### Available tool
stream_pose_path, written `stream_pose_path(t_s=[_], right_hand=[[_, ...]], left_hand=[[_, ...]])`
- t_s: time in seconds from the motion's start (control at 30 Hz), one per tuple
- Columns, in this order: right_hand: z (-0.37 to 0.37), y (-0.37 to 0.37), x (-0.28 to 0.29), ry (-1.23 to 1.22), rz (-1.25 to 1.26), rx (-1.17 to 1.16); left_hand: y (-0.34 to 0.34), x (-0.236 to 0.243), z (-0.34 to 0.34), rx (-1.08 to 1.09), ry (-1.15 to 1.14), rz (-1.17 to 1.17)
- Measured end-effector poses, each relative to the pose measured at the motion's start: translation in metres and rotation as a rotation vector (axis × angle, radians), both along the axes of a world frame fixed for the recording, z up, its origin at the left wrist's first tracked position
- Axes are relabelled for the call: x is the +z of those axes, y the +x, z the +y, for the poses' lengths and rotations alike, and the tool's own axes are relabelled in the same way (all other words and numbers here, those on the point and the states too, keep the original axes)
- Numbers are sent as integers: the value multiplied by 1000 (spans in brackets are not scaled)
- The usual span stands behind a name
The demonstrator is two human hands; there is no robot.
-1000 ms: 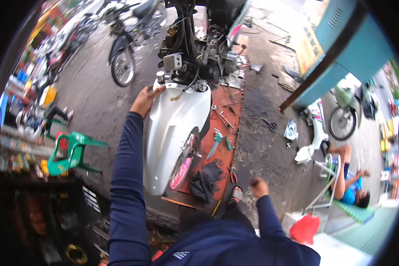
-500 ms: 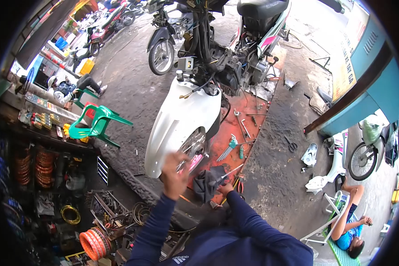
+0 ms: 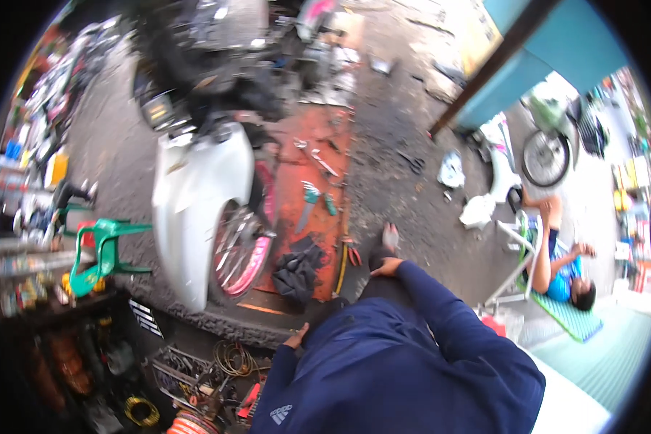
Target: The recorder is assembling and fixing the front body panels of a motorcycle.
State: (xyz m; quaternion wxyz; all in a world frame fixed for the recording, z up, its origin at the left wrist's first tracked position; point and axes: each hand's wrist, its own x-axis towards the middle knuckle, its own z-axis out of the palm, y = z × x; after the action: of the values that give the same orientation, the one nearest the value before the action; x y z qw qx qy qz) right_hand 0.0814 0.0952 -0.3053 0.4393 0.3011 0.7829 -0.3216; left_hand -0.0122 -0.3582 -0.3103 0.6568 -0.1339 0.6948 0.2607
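My right hand [image 3: 388, 267] lies over my right knee, with its fingers laid flat and nothing seen in it. My left hand [image 3: 296, 337] rests against my left leg; it is partly hidden by the leg, and its visible fingers look stretched out. Ahead to the left stands a partly stripped motorbike, its white front fender [image 3: 199, 210] over a spoked front wheel with a pink rim [image 3: 249, 267]. A dark cloth [image 3: 298, 273] is bunched on the red work plate [image 3: 296, 163] beside the wheel. Pliers with red handles [image 3: 354, 253] lie near my right foot.
A set of hex keys [image 3: 309, 202] and several wrenches [image 3: 322, 160] lie on the plate. Scissors [image 3: 413, 160] and white body panels [image 3: 477, 210] are on the ground to the right. A person [image 3: 563, 275] reclines on a lounger. A green chair [image 3: 103, 253] stands left.
Both hands have drawn back from the front wheel and cloth onto my legs. The long thin tool by my right hand no longer shows there. My view has swung right, with some blur.
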Motion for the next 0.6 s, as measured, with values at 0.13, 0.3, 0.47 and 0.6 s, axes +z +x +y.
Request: stream_pose_path(t_s=[0.13,0.3,0.47,0.6], right_hand=[[49,11,-42,63,-251,-40],[219,49,-81,332,287,-574],[401,159,-239,261,161,-1185],[487,260,-384,568,-124,-1073]], left_hand=[[-12,12,68,-339,-34,119],[14,4,192,-71,40,313],[44,-10,326,-495,-267,304],[57,-47,396,-427,-265,162]])
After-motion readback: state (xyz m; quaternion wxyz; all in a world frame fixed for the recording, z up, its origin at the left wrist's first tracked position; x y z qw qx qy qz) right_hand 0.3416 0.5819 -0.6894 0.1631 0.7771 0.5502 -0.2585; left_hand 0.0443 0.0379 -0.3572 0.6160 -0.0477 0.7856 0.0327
